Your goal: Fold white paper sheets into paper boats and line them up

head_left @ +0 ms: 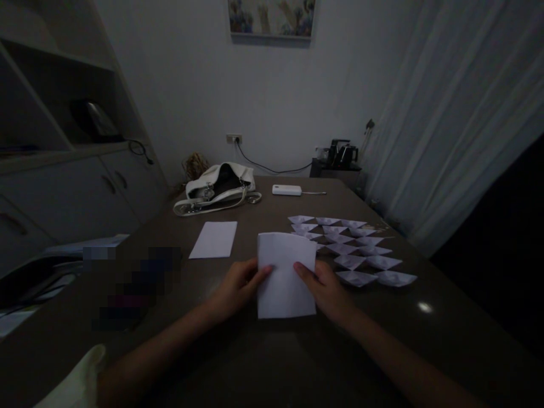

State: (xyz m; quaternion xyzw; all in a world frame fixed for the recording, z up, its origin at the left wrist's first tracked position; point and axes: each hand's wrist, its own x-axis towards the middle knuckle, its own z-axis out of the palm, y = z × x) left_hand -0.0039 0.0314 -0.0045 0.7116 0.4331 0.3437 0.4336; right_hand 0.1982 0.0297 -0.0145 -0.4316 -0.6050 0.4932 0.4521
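Observation:
A white sheet of paper (284, 272), folded in half, lies on the dark table (425, 340) right in front of me. My left hand (236, 287) presses its left edge with the fingertips closed on the paper. My right hand (326, 286) holds the right side, thumb on top of the sheet. To the right of the sheet, several folded white paper boats (352, 249) lie in rows. A second flat white sheet (214, 239) rests further back to the left.
A white handbag (219, 187) and a white power bank (287, 190) with a cable sit at the table's far end. Cupboards and shelves (63, 170) stand on the left, a curtain (459, 124) on the right. Papers (25, 311) lie at the left edge.

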